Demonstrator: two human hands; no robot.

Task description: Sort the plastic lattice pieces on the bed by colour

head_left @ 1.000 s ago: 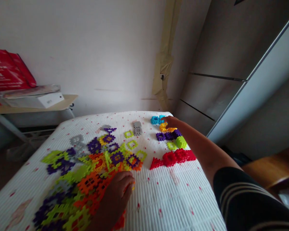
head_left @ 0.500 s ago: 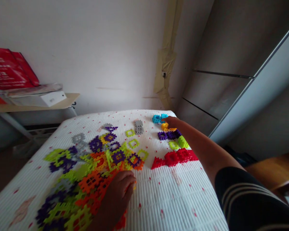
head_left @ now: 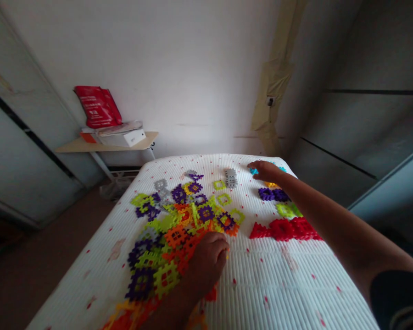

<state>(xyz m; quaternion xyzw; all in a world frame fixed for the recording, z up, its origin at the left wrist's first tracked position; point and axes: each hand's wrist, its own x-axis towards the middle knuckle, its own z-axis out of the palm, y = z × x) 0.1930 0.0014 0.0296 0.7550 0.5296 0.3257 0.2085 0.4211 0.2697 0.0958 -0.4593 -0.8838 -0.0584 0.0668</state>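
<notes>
My right hand point(head_left: 266, 171) reaches to the far right of the bed-like surface, with thumb and fingers around a light blue building block point(head_left: 253, 171). More light blue shows behind the hand. My left hand point(head_left: 210, 254) rests with curled fingers at the right edge of a loose pile of building blocks; a bit of yellow shows beside its fingers, but what they hold is hidden. Orange blocks point(head_left: 176, 236), purple blocks point(head_left: 141, 282) and lime green blocks point(head_left: 165, 277) lie in this pile. Below my right hand are rows of purple blocks point(head_left: 272, 194), lime blocks point(head_left: 288, 210) and red blocks point(head_left: 282, 229).
A grey block stack point(head_left: 230, 178) stands between the pile and the rows. White ribbed cloth point(head_left: 261, 284) with red specks covers the surface. Beyond it on the left, a small table point(head_left: 76, 145) carries a red bag point(head_left: 98, 107) and a white box point(head_left: 129, 137). A wardrobe point(head_left: 371, 123) flanks the right.
The view has swung left, so everything sits further right. My right hand has moved left over the light blue blocks and now closes around the left one. My left hand stays by the pile.
</notes>
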